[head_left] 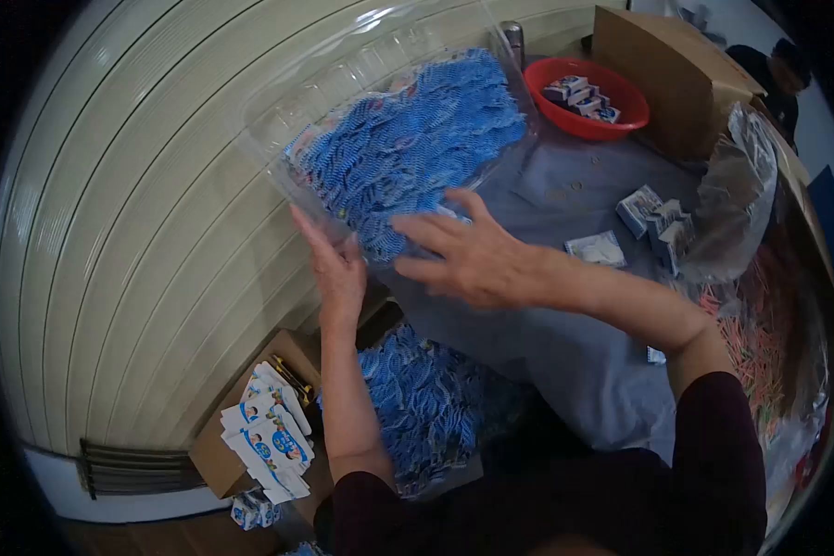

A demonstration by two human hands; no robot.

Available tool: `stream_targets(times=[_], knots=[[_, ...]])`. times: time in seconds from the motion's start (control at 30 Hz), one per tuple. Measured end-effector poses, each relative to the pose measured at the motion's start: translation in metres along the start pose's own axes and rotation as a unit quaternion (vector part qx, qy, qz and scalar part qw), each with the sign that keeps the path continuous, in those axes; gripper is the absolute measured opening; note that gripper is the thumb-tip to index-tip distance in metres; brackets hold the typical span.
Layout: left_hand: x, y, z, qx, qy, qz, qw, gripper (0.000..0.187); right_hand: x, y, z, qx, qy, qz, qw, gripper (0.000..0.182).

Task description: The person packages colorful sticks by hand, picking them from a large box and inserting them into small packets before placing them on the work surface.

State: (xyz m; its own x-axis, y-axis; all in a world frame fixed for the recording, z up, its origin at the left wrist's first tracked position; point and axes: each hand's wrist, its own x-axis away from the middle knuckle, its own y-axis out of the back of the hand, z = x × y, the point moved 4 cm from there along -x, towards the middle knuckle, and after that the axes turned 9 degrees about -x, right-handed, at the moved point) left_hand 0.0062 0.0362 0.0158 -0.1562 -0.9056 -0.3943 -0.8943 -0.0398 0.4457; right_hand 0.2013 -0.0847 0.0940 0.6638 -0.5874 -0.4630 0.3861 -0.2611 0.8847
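**Blue strips crowding 1 clear plastic box**

The box is standing open at the top, its see-through walls catching pale glints of light. It is showing a rectangular outline, set slantwise, with vertical ribs running along its far wall. Its right side is lying over grey cloth, while its left end is reaching beyond the cloth; whether the base is resting or being held up is not showing clearly. Inside, the thin, wavy strips are lying in 1 dense, tangled layer, spreading across most of the floor. They are overlapping in many directions, showing light banding and a few reddish patches. Along the far-left wall, the pile is thinning.
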Motion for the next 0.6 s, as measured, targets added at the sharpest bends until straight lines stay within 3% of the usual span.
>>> stream_targets(times=[0.07,0.1,0.17,0.23,0.27,0.3,0.33,0.4,0.5,0.6], knots=[[0.004,0.001,-0.018,-0.18,-0.128,-0.105,0.97,0.083,0.064,0.014,0.028,-0.022,-0.015,0.107,0.994,0.041],[0.006,0.023,-0.031,-0.264,-0.171,-0.125,0.941,0.08,0.098,0.009,0.05,-0.038,-0.041,0.081,0.995,0.038],[0.038,0.005,-0.041,-0.275,-0.2,-0.116,0.933,0.077,0.168,0.043,0.068,-0.02,-0.159,0.084,0.984,0.036],[0.069,-0.016,-0.064,-0.319,-0.228,-0.183,0.901,0.06,0.235,0.082,0.095,0.007,-0.277,0.085,0.957,0.033],[0.077,-0.04,-0.075,-0.302,-0.245,-0.158,0.907,0.06,0.263,0.099,0.104,0.048,-0.363,0.071,0.928,0.033],[0.096,-0.07,-0.086,-0.305,-0.287,-0.065,0.906,0.052,0.287,0.109,0.114,0.089,-0.432,0.054,0.896,0.032],[0.118,-0.092,-0.098,-0.314,-0.322,0.021,0.893,0.044,0.307,0.111,0.13,0.088,-0.442,0.046,0.891,0.032],[0.143,-0.146,-0.141,-0.267,-0.338,0.134,0.892,0.035,0.347,0.118,0.15,0.138,-0.552,0.003,0.822,0.032],[0.125,-0.206,-0.183,-0.234,-0.373,0.16,0.884,0.036,0.374,0.101,0.176,0.138,-0.56,-0.012,0.817,0.031],[0.109,-0.252,-0.205,-0.307,-0.348,0.213,0.86,0.034,0.384,0.103,0.192,0.071,-0.572,0.017,0.817,0.026]])
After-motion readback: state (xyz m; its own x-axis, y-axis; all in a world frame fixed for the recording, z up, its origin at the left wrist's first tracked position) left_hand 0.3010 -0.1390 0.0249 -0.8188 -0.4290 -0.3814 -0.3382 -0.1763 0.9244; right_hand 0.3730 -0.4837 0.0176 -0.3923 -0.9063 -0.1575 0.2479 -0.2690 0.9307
